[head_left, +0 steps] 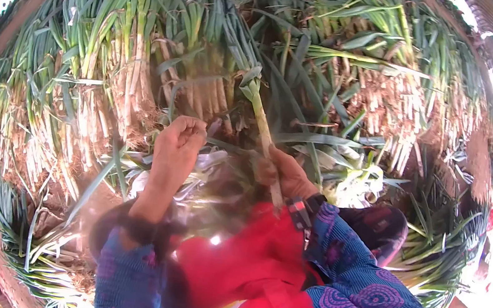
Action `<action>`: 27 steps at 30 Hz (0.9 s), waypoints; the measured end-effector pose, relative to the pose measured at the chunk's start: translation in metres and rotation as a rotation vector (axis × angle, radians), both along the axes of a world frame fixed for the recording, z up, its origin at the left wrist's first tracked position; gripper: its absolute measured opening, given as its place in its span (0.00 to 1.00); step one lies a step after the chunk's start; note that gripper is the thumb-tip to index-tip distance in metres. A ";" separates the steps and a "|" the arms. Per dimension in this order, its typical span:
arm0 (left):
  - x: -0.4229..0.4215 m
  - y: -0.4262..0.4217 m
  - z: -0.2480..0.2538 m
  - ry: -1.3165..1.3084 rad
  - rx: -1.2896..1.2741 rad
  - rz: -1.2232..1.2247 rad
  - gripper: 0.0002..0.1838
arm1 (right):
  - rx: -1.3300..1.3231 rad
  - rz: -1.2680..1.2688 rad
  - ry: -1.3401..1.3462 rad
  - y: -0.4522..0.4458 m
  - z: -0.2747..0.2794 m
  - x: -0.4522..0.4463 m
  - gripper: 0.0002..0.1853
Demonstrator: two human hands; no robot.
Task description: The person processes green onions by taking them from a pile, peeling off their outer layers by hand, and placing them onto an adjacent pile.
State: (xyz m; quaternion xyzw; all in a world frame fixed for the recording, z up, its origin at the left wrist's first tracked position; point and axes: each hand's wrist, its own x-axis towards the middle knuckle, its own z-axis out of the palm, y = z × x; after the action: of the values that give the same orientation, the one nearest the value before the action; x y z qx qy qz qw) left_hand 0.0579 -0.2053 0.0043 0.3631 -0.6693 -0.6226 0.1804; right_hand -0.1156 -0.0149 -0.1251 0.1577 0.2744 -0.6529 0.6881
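Observation:
My right hand (286,173) is closed round the pale lower stalk of a long green onion (260,113). Its stalk slants up and to the left, with the leaves at the far end and the lower end over my red apron (240,241). Left of the stalk, apart from it, my left hand (178,147) is raised with its fingers curled together. Whether anything small is pinched in them is hidden. Below and between the hands lie pale peeled onion skins (209,171), partly blurred.
Bundles of green onions with roots (134,75) stand in a row at the left and behind. Another heap (393,99) stands at the back right. Loose leaves and peelings (355,185) lie right of my right hand. More onions (441,251) lie beside my knee.

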 end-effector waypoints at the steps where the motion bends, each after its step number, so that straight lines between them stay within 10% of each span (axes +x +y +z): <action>1: -0.001 0.002 -0.010 -0.029 0.024 -0.038 0.08 | -0.042 0.001 0.019 0.018 0.024 0.004 0.15; 7: -0.027 0.055 -0.045 -0.174 0.422 -0.334 0.21 | 0.010 -0.001 0.241 0.132 0.143 0.052 0.18; 11: -0.052 0.104 -0.056 0.264 0.745 -0.346 0.22 | 0.144 0.014 0.319 0.186 0.168 0.079 0.21; 13: -0.059 0.114 -0.117 0.493 0.194 -0.500 0.20 | 0.068 -0.059 0.519 0.204 0.204 0.099 0.18; 15: -0.059 0.135 -0.066 0.163 -0.712 -0.574 0.19 | 0.011 -0.058 0.587 0.219 0.200 0.103 0.18; 17: -0.067 0.140 -0.118 0.458 -0.789 -0.422 0.14 | -0.058 -0.033 0.546 0.231 0.182 0.097 0.18; 21: -0.086 0.123 -0.167 0.346 -0.448 -0.430 0.09 | -0.142 -0.001 0.377 0.242 0.146 0.094 0.17; 23: -0.073 0.134 -0.110 0.413 -0.423 -0.482 0.10 | -0.150 0.010 0.344 0.242 0.131 0.094 0.17; 25: -0.072 0.157 -0.060 0.279 0.370 -0.378 0.09 | -0.202 -0.008 0.431 0.242 0.141 0.093 0.18; 27: -0.081 0.141 -0.110 0.290 0.047 -0.389 0.08 | -0.245 -0.015 0.513 0.243 0.157 0.096 0.18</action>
State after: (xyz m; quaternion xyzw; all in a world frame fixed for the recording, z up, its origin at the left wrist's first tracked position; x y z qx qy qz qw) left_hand -0.0234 -0.0645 -0.1061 0.1382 -0.6789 -0.7067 0.1430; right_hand -0.0199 0.2280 0.0318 -0.0947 0.3574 -0.7048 0.6054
